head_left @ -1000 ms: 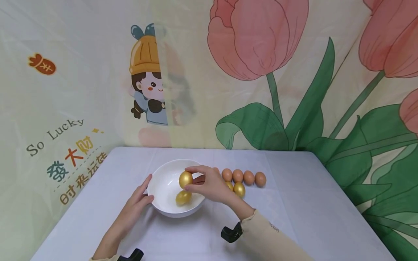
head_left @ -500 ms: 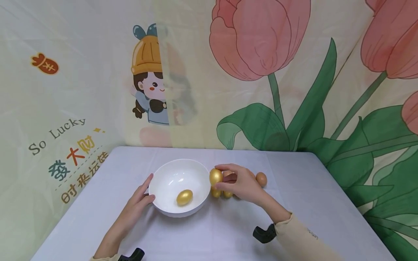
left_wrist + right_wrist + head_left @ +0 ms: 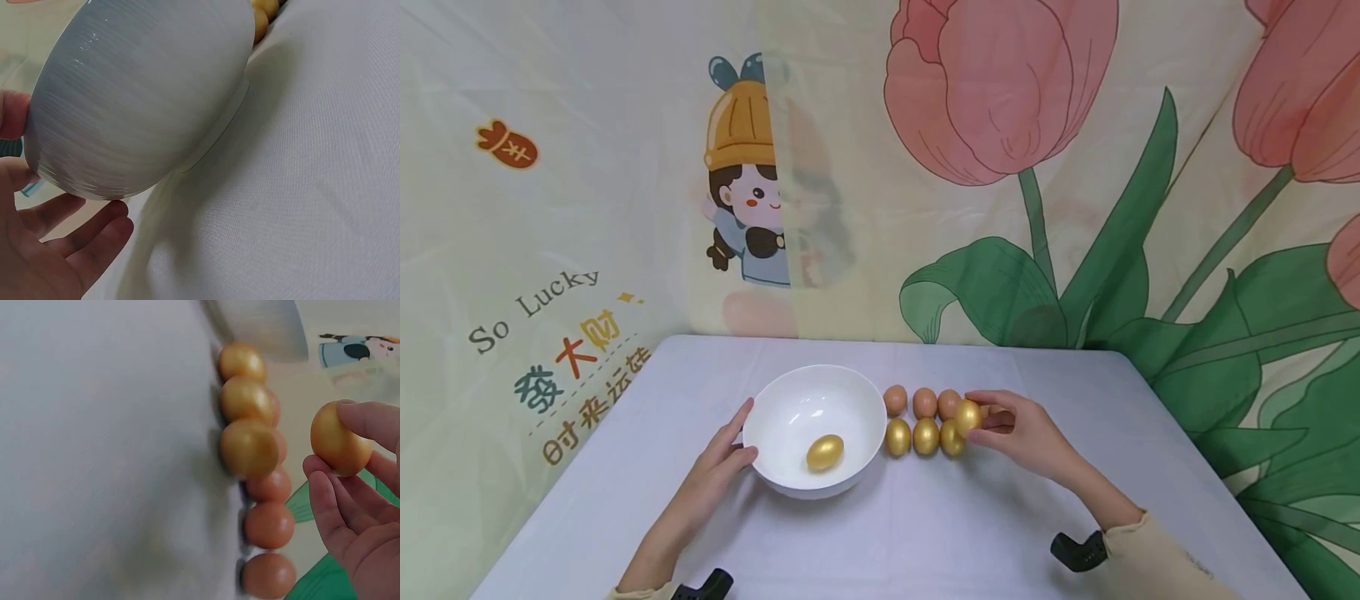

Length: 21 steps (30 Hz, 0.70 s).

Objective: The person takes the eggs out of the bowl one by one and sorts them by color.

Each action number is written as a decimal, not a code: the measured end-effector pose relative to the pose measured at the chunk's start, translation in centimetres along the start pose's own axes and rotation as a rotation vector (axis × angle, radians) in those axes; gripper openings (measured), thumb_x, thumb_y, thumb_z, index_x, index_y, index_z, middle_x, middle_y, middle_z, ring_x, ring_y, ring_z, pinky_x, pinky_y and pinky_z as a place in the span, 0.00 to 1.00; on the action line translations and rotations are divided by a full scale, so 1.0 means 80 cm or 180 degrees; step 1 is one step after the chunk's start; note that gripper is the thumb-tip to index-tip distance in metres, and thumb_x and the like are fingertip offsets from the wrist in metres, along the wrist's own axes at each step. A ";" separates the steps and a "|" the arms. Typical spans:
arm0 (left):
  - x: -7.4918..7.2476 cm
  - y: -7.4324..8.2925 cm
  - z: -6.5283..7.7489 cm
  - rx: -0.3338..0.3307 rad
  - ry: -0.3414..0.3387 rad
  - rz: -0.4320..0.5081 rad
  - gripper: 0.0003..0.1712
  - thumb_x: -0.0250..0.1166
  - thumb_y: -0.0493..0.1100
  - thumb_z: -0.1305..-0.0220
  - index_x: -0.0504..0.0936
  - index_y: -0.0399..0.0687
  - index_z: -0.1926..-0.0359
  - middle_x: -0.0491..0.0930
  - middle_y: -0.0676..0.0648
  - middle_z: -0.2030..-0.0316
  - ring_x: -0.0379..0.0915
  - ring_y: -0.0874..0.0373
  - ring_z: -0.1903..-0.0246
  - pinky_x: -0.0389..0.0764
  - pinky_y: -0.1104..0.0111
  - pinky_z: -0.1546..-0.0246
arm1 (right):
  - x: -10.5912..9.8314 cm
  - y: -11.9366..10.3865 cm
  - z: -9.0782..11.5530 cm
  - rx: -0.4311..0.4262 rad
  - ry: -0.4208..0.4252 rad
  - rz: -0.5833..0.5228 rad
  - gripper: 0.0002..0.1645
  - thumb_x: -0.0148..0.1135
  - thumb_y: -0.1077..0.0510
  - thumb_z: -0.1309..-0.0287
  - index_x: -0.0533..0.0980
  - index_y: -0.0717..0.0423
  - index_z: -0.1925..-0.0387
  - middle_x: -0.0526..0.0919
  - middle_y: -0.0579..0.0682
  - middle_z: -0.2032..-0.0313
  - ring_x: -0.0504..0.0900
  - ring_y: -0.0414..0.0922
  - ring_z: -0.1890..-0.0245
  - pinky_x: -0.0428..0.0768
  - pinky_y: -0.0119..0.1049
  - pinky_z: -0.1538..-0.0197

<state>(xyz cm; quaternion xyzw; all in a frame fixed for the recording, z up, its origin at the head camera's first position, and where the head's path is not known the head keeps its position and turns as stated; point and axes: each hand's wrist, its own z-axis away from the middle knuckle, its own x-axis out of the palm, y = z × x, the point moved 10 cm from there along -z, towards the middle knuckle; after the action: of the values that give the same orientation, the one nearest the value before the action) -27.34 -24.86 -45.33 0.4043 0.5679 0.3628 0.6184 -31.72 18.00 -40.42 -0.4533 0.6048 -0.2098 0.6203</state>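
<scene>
In the head view, a white bowl (image 3: 775, 417) holds one golden egg (image 3: 825, 452). My left hand (image 3: 711, 467) touches the bowl's left side with thumb and fingers spread; the left wrist view shows its fingers against the bowl's outer wall (image 3: 137, 94). Off to the right, my right hand (image 3: 1026, 433) pinches another golden egg (image 3: 967, 417) between thumb and fingers. That held egg (image 3: 337, 439) is raised above the table in the right wrist view. Just left of it lie three golden eggs in a row, the middle one (image 3: 926, 437) fully visible.
Behind the golden row lies a row of brown eggs (image 3: 895, 400), partly hidden by my right hand; several show in the right wrist view, one brown egg (image 3: 269, 575) at the end. A white cloth covers the table (image 3: 880, 550). A printed backdrop (image 3: 850, 208) hangs behind.
My right hand has carried the golden egg from over the bowl rightward, past the rows, to the golden row's right end. The left hand stays at the bowl.
</scene>
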 end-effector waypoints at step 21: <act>0.000 0.001 0.000 -0.0022 0.0000 0.0038 0.41 0.53 0.49 0.18 0.47 0.61 0.13 0.49 0.39 0.17 0.61 0.37 0.25 0.64 0.38 0.26 | 0.005 0.060 0.013 0.0101 -0.0214 0.0199 0.37 0.81 0.61 0.43 0.79 0.59 0.33 0.82 0.59 0.39 0.87 0.48 0.53 0.87 0.34 0.51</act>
<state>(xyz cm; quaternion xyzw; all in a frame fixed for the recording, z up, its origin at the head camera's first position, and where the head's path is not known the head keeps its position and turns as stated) -27.33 -24.86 -45.29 0.4055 0.5642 0.3685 0.6176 -32.03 20.40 -44.68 -0.4311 0.5940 -0.1846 0.6536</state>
